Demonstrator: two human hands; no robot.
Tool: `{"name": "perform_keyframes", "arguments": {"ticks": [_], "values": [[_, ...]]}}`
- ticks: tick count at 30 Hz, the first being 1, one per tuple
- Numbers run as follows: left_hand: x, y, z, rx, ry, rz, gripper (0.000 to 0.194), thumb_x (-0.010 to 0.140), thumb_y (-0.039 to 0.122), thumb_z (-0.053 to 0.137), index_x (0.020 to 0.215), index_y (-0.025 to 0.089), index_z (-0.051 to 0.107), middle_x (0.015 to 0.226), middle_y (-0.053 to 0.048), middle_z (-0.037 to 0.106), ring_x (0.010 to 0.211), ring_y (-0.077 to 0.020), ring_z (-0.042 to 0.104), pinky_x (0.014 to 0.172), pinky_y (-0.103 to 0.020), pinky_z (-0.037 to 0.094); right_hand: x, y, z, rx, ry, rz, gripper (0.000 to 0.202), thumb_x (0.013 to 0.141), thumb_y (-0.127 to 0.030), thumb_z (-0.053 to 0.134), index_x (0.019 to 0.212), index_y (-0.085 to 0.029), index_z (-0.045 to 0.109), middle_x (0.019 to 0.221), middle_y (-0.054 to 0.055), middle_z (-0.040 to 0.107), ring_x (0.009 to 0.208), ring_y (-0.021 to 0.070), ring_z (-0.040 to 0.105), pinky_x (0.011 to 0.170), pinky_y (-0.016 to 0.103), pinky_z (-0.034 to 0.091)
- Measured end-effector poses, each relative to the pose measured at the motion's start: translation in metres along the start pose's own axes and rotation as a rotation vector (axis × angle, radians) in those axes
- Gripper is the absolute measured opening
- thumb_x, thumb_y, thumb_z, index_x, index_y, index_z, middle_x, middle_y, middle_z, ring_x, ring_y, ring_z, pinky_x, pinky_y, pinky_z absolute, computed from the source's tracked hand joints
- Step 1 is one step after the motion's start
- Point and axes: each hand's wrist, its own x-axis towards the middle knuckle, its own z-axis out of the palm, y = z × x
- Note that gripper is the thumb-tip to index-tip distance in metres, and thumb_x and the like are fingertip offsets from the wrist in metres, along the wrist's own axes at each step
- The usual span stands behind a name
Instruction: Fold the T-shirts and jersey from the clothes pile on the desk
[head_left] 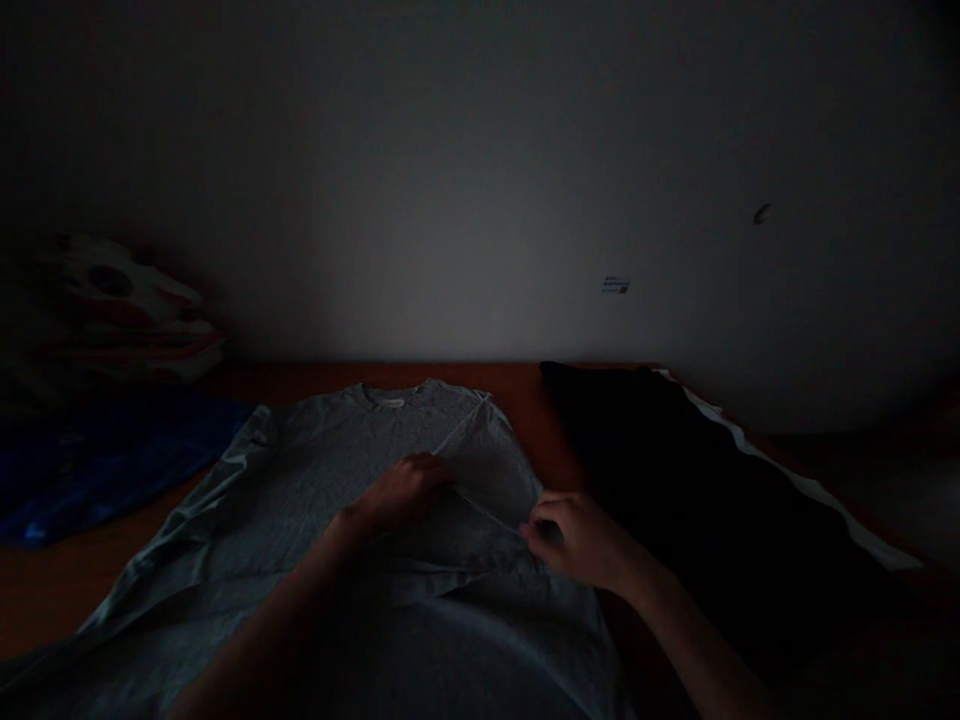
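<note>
A grey long-sleeved shirt (322, 490) lies spread out, its neckline and small white label at the far end. On its right side, the sleeve (491, 460) is folded over the chest. My left hand (409, 487) is closed at the sleeve's inner end, over the middle of the chest; its fingertips are partly hidden. My right hand (577, 535) pinches the sleeve's lower edge near the shirt's right side. Between the two hands the fabric edge runs fairly straight. Dim light hides detail in the lower part of the shirt.
Black cloth (675, 480) with a white edge lies to the right on the brown wooden surface (525, 395). Blue cloth (112, 455) lies at left, below a white and red plush-looking thing (124, 290). Behind stands a plain wall (450, 200) with a small sticker (616, 285).
</note>
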Motion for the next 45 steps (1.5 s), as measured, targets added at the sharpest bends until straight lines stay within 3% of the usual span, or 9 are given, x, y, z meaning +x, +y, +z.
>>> {"name": "perform_keyframes", "arguments": {"ticks": [3,9,15,20,23,27,32,39,45], "values": [[0.000,0.001,0.008,-0.020,0.098,0.007,0.032,0.087,0.014,0.052,0.114,0.020,0.069,0.114,-0.010,0.071,0.108,-0.0243,0.065,0.100,-0.038,0.050,0.022,0.000,-0.001,-0.002,0.112,0.067,0.044,0.104,-0.040,0.042,0.077,-0.022,0.072,0.081,0.006,0.076,0.086,0.0217,0.073,0.083,0.032,0.052],[-0.004,0.002,0.018,-0.057,0.190,-0.002,0.041,0.105,0.029,0.033,0.134,0.018,0.060,0.140,-0.011,0.063,0.130,-0.0234,0.057,0.114,-0.040,0.042,0.076,0.003,0.049,0.001,0.317,0.120,0.043,0.102,-0.024,0.038,0.141,-0.016,0.053,0.144,0.017,0.059,0.134,0.0240,0.056,0.111,0.043,0.043],[-0.005,-0.002,0.020,-0.030,0.166,-0.115,0.040,0.107,0.033,0.033,0.121,0.018,0.067,0.132,-0.010,0.069,0.120,-0.0232,0.065,0.107,-0.040,0.050,0.073,0.004,0.071,-0.214,0.122,0.232,0.059,0.103,-0.051,0.039,0.147,-0.014,0.048,0.159,0.024,0.038,0.149,0.0380,0.033,0.116,0.071,0.017],[-0.002,-0.004,0.031,0.024,0.217,-0.135,0.032,0.103,0.028,0.042,0.121,0.020,0.067,0.129,-0.009,0.070,0.118,-0.0238,0.066,0.105,-0.041,0.053,0.114,-0.002,0.056,-0.230,0.084,0.310,0.052,0.105,-0.037,0.025,0.132,-0.011,0.061,0.139,0.023,0.061,0.133,0.0329,0.053,0.116,0.054,0.031],[-0.004,-0.010,0.041,0.040,0.267,-0.100,0.038,0.103,0.030,0.041,0.133,0.018,0.062,0.142,-0.013,0.061,0.131,-0.0260,0.058,0.114,-0.046,0.045,0.151,0.000,0.056,-0.225,0.074,0.263,0.051,0.103,-0.028,0.028,0.145,-0.008,0.049,0.154,0.020,0.048,0.144,0.0258,0.041,0.119,0.040,0.028],[-0.009,-0.018,0.053,0.075,0.250,-0.088,0.050,0.105,0.036,0.034,0.150,0.017,0.046,0.158,-0.015,0.044,0.146,-0.0292,0.041,0.120,-0.054,0.034,0.178,0.011,0.066,-0.216,0.004,0.257,0.058,0.104,-0.035,0.030,0.153,-0.007,0.039,0.166,0.018,0.028,0.154,0.0290,0.022,0.123,0.053,0.016],[-0.010,-0.017,0.055,0.090,0.193,-0.125,0.058,0.106,0.047,0.028,0.155,0.018,0.038,0.163,-0.013,0.035,0.151,-0.0289,0.031,0.123,-0.054,0.027,0.187,0.024,0.073,-0.168,-0.065,0.371,0.067,0.104,-0.052,0.023,0.160,-0.015,0.027,0.170,0.010,0.014,0.156,0.0265,0.013,0.123,0.060,0.009],[-0.010,-0.016,0.056,0.092,0.220,-0.166,0.064,0.105,0.052,0.029,0.158,0.017,0.033,0.163,-0.014,0.033,0.152,-0.0292,0.029,0.124,-0.054,0.025,0.180,0.021,0.073,-0.213,0.254,0.269,0.057,0.102,-0.041,0.033,0.149,-0.010,0.045,0.158,0.019,0.042,0.145,0.0309,0.038,0.121,0.049,0.025],[-0.008,-0.015,0.055,0.083,0.150,-0.187,0.064,0.105,0.052,0.025,0.157,0.015,0.033,0.164,-0.013,0.030,0.153,-0.0304,0.026,0.124,-0.057,0.023,0.137,0.017,0.081,-0.207,0.235,0.168,0.057,0.103,-0.041,0.030,0.142,-0.007,0.052,0.152,0.020,0.049,0.143,0.0285,0.043,0.119,0.042,0.031]]}}
